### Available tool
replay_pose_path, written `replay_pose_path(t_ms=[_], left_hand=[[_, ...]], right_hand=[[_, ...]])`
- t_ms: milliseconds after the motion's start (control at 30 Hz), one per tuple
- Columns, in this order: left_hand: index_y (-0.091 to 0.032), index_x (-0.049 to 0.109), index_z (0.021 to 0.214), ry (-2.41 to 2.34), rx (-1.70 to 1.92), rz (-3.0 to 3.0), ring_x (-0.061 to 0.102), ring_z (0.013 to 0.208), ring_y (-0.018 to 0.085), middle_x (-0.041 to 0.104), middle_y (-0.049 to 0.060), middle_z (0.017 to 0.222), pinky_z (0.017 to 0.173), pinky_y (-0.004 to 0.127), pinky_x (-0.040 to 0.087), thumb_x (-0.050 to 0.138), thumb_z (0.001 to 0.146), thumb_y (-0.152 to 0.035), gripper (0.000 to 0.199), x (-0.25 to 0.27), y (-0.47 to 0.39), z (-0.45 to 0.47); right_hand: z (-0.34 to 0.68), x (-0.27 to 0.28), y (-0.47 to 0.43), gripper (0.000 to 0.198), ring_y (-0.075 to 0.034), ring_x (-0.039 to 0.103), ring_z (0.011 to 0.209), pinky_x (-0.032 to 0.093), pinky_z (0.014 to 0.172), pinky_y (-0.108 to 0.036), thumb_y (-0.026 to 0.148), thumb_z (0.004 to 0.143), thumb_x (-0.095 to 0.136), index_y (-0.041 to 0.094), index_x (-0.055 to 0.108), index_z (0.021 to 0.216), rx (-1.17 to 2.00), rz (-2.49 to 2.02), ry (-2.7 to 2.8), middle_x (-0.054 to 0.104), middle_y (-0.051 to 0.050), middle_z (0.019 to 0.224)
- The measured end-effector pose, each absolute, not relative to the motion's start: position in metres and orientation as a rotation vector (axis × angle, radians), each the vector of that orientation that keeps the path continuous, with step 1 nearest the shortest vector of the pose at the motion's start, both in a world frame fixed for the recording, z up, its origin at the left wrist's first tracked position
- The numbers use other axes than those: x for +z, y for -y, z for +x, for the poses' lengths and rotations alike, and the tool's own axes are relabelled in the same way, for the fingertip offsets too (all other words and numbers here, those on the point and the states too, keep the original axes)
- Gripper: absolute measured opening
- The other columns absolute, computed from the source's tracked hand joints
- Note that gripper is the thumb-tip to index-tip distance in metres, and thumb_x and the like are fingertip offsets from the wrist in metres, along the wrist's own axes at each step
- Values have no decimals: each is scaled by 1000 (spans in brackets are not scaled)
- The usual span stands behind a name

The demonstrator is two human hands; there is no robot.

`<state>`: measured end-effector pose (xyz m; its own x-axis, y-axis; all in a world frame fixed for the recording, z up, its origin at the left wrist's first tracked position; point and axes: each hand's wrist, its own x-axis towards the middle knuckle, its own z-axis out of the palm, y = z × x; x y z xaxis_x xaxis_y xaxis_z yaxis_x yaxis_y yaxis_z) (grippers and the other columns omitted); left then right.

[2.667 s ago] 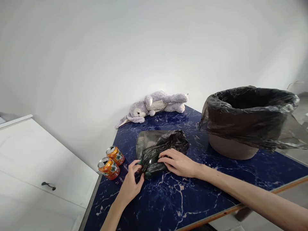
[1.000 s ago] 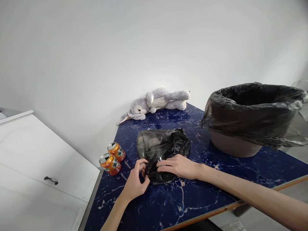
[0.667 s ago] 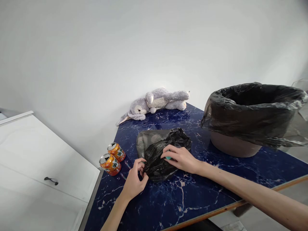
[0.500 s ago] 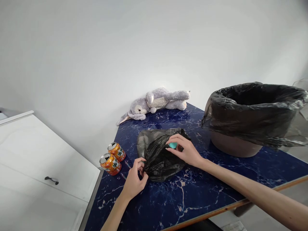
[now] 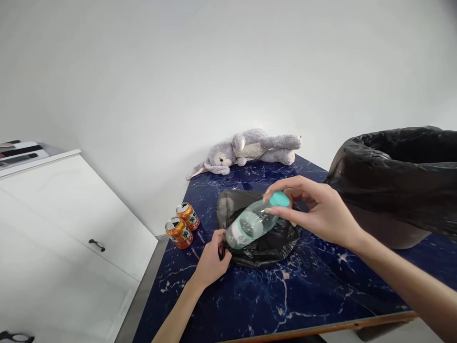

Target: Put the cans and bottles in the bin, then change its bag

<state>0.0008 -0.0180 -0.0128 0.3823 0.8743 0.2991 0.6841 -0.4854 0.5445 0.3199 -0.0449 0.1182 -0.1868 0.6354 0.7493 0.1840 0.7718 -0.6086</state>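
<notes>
The right hand [image 5: 317, 212] has its fingers clamped on the turquoise-capped clear plastic bottle [image 5: 250, 223], while the left hand [image 5: 210, 266] touches the black plastic bag [image 5: 276, 245], its finger closure unclear.

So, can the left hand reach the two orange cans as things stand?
Probably yes: the cans stand near the left hand, no obstacle showing between, though it seems to grip the black bag and would need to release it.

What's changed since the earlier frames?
The right hand has drawn a clear plastic bottle with a teal cap up from the crumpled black plastic bag, gripping its cap end. The left hand stays at the bag's left edge. Two orange metal cans, the grey plush rabbit and the brown black-lined bin stay put; the view shifted.
</notes>
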Motion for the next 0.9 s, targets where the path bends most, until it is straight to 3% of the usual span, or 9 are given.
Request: replay_pose_path(t_ms=[133, 300, 400, 600, 733, 900], left_hand=[[-22, 59, 121, -1400, 793, 2371, 65, 78, 22, 67, 3, 88, 76, 34, 51, 51, 92, -16, 31, -16, 19, 1], [-23, 59, 108, -1388, 740, 2410, 60, 69, 19, 62, 0, 82, 67, 31, 44, 52, 88, -13, 24, -17, 22, -2], [-23, 58, 99, -1409, 717, 2429, 57, 66, 20, 58, 0, 77, 64, 32, 39, 52, 87, -12, 17, -18, 24, -4], [-23, 61, 117, -1324, 666, 2447, 62, 66, 21, 64, 1, 82, 63, 31, 41, 51, 91, -14, 29, -15, 29, -5], [-25, 58, 125, -1274, 680, 2470, 64, 69, 21, 68, 3, 91, 66, 32, 45, 57, 93, -22, 32, -15, 31, -5], [-24, 57, 103, -1340, 737, 2464, 64, 73, 21, 67, 1, 90, 70, 32, 45, 65, 88, -21, 18, -19, 30, -6]], right_hand=[[267, 153, 42, 22, -13, 64, 64, 54, 53, -29, 38, 98, 77, 26, 68, 114, 635, -483, 1721, 77, -3, 110], [177, 163, 12, 31, -9, 61, 65, 54, 68, -26, 29, 93, 83, 21, 65, 117, 688, -336, 1958, 78, 3, 104], [127, 157, -4, 33, -12, 67, 74, 52, 74, -26, 31, 94, 83, 20, 64, 119, 661, -265, 2125, 78, 1, 108], [65, 144, -26, 27, -19, 72, 95, 48, 78, -27, 32, 96, 82, 21, 64, 113, 559, -214, 2310, 78, -4, 114], [52, 145, -32, 27, -17, 71, 87, 46, 75, -25, 35, 95, 82, 19, 66, 110, 556, -230, 2336, 78, -3, 110], [85, 150, -20, 39, -11, 65, 69, 49, 71, -27, 42, 97, 79, 19, 66, 125, 488, -288, 2270, 72, -8, 132]])
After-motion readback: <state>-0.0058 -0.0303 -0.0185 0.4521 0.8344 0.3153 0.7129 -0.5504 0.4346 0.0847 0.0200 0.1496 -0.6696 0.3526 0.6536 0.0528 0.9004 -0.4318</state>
